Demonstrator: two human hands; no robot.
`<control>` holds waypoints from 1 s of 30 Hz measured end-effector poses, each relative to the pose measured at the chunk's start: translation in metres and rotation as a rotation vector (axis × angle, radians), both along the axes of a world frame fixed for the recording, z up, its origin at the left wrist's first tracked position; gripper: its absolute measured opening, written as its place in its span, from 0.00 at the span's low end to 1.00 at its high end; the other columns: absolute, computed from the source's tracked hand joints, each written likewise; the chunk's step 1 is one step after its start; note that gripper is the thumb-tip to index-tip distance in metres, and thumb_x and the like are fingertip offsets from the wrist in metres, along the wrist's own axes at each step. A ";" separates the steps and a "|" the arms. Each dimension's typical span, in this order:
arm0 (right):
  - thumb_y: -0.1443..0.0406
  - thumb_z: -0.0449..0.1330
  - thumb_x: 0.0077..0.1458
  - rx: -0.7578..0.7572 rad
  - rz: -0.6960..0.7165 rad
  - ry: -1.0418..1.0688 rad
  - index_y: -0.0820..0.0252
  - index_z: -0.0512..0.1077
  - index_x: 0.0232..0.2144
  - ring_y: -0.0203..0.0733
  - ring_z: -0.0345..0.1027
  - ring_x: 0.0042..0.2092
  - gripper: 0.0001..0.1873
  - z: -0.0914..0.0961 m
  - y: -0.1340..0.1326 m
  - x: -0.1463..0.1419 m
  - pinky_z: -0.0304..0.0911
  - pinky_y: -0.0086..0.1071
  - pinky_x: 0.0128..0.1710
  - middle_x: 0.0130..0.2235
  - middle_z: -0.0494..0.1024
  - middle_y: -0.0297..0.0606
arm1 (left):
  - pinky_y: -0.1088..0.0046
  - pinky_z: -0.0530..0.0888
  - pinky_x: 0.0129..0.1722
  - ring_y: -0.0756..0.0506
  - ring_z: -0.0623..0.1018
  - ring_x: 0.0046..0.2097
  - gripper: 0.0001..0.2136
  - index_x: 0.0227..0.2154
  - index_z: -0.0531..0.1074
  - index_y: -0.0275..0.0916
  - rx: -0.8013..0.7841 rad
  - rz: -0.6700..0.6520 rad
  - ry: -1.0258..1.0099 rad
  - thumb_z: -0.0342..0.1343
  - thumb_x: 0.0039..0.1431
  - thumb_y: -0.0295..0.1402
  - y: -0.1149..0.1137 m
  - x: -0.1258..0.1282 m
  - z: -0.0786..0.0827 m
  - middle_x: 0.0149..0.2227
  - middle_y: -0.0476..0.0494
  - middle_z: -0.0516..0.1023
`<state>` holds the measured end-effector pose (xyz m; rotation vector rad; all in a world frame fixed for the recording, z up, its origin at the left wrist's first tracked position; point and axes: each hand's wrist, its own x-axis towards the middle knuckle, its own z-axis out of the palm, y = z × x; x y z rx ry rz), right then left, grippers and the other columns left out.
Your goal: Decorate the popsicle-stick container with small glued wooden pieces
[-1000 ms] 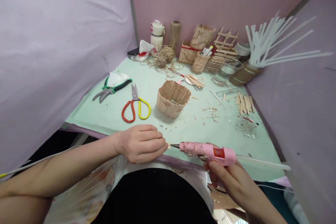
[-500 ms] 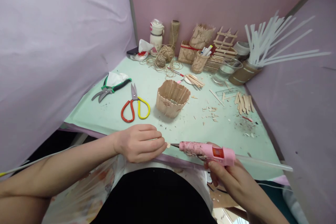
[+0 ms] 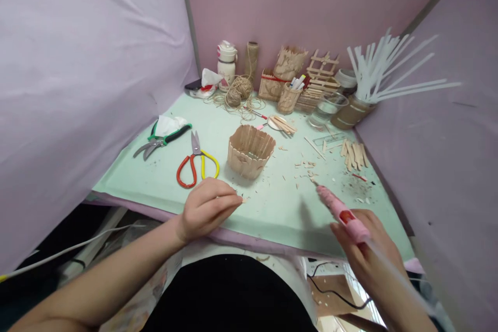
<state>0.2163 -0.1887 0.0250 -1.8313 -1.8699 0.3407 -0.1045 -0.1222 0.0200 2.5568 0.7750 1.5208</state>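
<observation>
Between the fingertips of my left hand (image 3: 212,206) is pinched a small pale wood piece (image 3: 244,200), mostly hidden by the fingers. My right hand (image 3: 368,246) is wrapped round a pink glue gun (image 3: 342,212) with a clear glue stick out of its back. Its nozzle points away from me, over the scattered wood chips (image 3: 309,166). Just beyond my left hand stands an open basket (image 3: 251,153) made of craft sticks. Scissors (image 3: 197,158) with one red and one yellow handle lie to its left.
Pruning shears (image 3: 159,141) lie at the left. Twine balls (image 3: 241,88), a bottle (image 3: 226,65) and craft-stick holders (image 3: 290,98) line the back. A glass of water (image 3: 327,111) stands near a tube of glue sticks (image 3: 354,111). Loose craft sticks (image 3: 355,154) lie at the right.
The glue gun has moved right and away from my left hand, its nozzle swinging from leftward to forward. My left hand has risen slightly, still pinching the wood piece.
</observation>
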 end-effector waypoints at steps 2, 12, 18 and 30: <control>0.50 0.50 0.58 0.012 -0.192 -0.151 0.57 0.68 0.38 0.52 0.68 0.40 0.19 -0.018 -0.003 0.015 0.66 0.42 0.34 0.39 0.68 0.44 | 0.70 0.74 0.35 0.48 0.76 0.35 0.11 0.38 0.74 0.40 -0.153 0.059 -0.171 0.58 0.54 0.21 -0.002 0.015 -0.010 0.32 0.45 0.78; 0.55 0.49 0.59 0.041 -0.211 -0.515 0.68 0.68 0.40 0.62 0.66 0.40 0.21 -0.055 -0.016 0.051 0.66 0.50 0.36 0.38 0.70 0.56 | 0.72 0.69 0.36 0.48 0.74 0.36 0.05 0.30 0.77 0.39 -0.758 0.248 -0.472 0.59 0.56 0.33 0.013 0.045 -0.026 0.32 0.45 0.77; 0.57 0.51 0.61 0.365 0.090 -0.274 0.58 0.67 0.45 0.56 0.68 0.47 0.15 0.026 0.019 0.021 0.65 0.50 0.45 0.45 0.72 0.49 | 0.73 0.69 0.37 0.48 0.74 0.37 0.05 0.30 0.77 0.39 -0.851 0.226 -0.550 0.59 0.55 0.35 0.012 0.047 -0.031 0.33 0.46 0.77; 0.49 0.65 0.47 0.085 0.900 0.013 0.44 0.44 0.65 0.56 0.34 0.68 0.50 0.050 0.182 -0.061 0.43 0.55 0.63 0.67 0.44 0.44 | 0.74 0.69 0.37 0.49 0.73 0.36 0.06 0.28 0.76 0.39 -0.900 0.191 -0.641 0.60 0.54 0.35 0.014 0.043 -0.030 0.31 0.48 0.76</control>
